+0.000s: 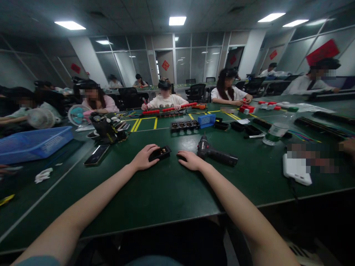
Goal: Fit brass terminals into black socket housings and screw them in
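Left hand (144,158) around black case (164,152), apparently plastic.

Assembly workshop in office-like room: green workbench (166,199), cordless drill (217,152), large blue crate (36,146), seated co-workers (166,101), glass partitions (188,61).

Left hand (142,158) curled, right hand (190,160) palm-down

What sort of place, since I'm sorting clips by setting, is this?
Probably an assembly workshop: several people sit at a green table, a power drill lies beside the right hand, and a blue basket stands on the left.
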### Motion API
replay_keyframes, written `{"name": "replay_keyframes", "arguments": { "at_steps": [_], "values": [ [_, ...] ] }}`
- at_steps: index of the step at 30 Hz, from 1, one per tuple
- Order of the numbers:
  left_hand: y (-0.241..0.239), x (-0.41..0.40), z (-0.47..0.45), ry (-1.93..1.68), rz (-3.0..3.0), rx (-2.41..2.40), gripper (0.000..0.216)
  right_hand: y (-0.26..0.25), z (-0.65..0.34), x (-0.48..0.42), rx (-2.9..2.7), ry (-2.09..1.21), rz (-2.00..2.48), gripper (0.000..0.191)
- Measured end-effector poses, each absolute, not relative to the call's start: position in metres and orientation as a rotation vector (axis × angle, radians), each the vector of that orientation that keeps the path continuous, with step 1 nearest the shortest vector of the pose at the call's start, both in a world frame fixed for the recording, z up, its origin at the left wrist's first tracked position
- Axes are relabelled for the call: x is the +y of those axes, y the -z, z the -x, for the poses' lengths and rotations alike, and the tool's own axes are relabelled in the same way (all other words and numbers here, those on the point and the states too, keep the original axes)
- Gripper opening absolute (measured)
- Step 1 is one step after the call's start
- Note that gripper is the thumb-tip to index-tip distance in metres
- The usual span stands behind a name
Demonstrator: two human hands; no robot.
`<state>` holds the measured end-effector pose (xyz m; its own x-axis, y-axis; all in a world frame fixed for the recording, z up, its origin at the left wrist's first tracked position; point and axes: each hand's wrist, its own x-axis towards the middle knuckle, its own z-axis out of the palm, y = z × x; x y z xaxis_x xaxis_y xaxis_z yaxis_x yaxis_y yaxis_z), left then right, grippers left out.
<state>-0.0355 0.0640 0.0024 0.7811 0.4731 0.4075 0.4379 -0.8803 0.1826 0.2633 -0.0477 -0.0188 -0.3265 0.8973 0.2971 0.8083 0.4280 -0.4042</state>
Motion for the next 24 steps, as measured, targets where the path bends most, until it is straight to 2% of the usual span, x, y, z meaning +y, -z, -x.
{"name": "replay_keyframes", "arguments": {
  "at_steps": [3, 13, 24],
  "values": [
    [-0.004, 0.063, 0.042, -0.651, -2.86, 0.813, 0.069, 0.021, -0.264, -0.048, -2.205, -0.243, 1.442, 0.042],
    [0.007, 0.061, 0.048, -0.671, -2.741, 1.054, 0.065, 0.026, -0.27, -0.048, -2.203, -0.275, 1.451, 0.043],
    [0.013, 0.101, 0.028, -0.723, -2.612, 1.393, 0.062, 0.024, -0.271, -0.05, -2.191, -0.32, 1.458, 0.044]
  ]
}}
